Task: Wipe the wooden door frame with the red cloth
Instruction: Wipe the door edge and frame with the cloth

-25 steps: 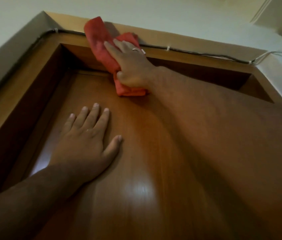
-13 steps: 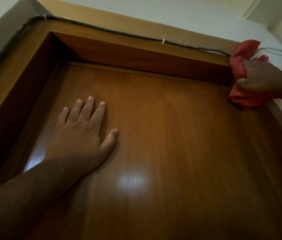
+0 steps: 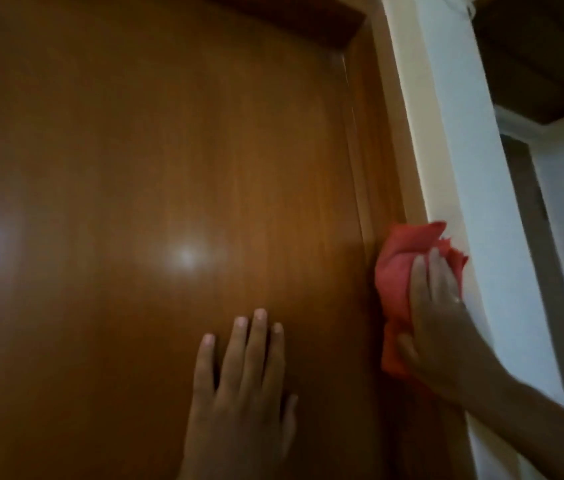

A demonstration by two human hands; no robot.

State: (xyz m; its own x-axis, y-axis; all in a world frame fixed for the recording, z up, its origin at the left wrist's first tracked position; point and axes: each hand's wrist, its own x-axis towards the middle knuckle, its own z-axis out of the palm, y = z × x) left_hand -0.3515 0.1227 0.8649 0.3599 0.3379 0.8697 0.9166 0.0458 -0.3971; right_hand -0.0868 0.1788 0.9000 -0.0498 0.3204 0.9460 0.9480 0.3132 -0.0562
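Observation:
The wooden door frame [image 3: 382,140] runs down the right side of a glossy brown door [image 3: 156,174]. My right hand [image 3: 439,327] presses a bunched red cloth [image 3: 398,271] flat against the frame's right upright, roughly midway down the view. A ring shows on one finger. My left hand [image 3: 242,393] rests flat on the door panel with fingers spread, a little left of the cloth and lower. The frame's top piece [image 3: 308,15] shows at the upper edge.
A pale wall edge [image 3: 453,161] stands right beside the frame. Further right is a dark ceiling area [image 3: 543,57] and another opening [image 3: 529,216]. Light glares off the door panel.
My right hand carried the red cloth from the top rail to the upper right corner, then down the right upright. The view swung right and downward; my left hand stays flat on the door.

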